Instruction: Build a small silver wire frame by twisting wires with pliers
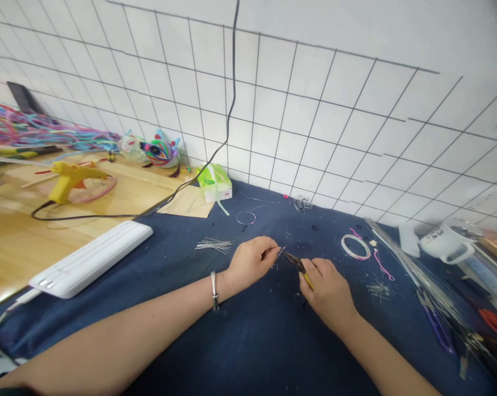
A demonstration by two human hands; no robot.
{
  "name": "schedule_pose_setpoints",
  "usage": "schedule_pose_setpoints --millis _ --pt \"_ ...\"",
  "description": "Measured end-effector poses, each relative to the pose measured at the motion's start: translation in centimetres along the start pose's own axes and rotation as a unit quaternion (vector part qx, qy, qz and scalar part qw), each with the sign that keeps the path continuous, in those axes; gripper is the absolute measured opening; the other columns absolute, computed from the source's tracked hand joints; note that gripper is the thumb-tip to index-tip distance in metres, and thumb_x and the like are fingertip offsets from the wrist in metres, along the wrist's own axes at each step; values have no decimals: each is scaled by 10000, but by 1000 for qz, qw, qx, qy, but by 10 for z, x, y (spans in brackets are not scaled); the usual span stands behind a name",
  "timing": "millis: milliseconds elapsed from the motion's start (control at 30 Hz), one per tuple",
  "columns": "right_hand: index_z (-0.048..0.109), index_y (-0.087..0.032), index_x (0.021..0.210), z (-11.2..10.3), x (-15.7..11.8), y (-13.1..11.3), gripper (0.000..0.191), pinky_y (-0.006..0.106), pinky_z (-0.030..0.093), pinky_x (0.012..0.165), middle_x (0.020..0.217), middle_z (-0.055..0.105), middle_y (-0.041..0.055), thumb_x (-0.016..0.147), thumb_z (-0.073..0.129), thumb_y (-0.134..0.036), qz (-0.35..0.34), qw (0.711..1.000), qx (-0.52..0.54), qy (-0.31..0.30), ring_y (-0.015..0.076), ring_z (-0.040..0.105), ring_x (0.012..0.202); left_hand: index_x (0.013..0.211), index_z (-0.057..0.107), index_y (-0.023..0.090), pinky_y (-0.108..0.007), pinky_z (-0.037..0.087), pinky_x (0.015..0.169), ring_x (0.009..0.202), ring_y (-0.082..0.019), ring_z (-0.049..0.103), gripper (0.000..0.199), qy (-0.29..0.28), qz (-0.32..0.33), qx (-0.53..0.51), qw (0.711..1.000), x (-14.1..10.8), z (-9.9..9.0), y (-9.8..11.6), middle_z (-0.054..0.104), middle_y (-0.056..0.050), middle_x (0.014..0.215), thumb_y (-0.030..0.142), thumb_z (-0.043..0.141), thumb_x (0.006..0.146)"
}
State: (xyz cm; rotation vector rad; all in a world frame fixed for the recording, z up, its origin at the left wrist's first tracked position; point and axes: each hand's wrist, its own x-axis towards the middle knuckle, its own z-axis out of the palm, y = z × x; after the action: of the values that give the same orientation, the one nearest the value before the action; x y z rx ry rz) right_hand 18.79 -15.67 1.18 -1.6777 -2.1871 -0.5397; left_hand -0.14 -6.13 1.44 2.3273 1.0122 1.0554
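Note:
My left hand (254,261), with a silver bracelet (214,290) at the wrist, pinches a thin piece of wire (281,251) between thumb and fingertips. Wrapped around pliers (294,262) with a yellow handle is my right hand (328,289). The dark jaws point left and meet the wire at my left fingertips; whether they are clamped on it is too small to tell. Left of my left hand lies a small pile of cut wires (214,245). A thin wire ring (246,218) rests farther back on the dark blue cloth (248,346).
A white power bank (91,258) lies at left, beside a yellow glue gun (72,181) on the wooden table. A tissue pack (215,182) stands by the tiled wall. At right are a white tape roll (355,247), long wires (413,269), purple-handled snips (436,324) and a white mug (446,243).

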Motion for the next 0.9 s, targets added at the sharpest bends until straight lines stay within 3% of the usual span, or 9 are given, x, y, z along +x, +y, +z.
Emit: schedule_pose_setpoints --millis 900 --pt "533 -130 1109 -13 3 -6 303 315 401 665 837 522 90 829 462 -222 -63 993 -98 34 180 457 765 730 584 171 -220 384 586 617 -108 508 173 12 8 34 999 -3 3 6 572 -4 658 243 460 826"
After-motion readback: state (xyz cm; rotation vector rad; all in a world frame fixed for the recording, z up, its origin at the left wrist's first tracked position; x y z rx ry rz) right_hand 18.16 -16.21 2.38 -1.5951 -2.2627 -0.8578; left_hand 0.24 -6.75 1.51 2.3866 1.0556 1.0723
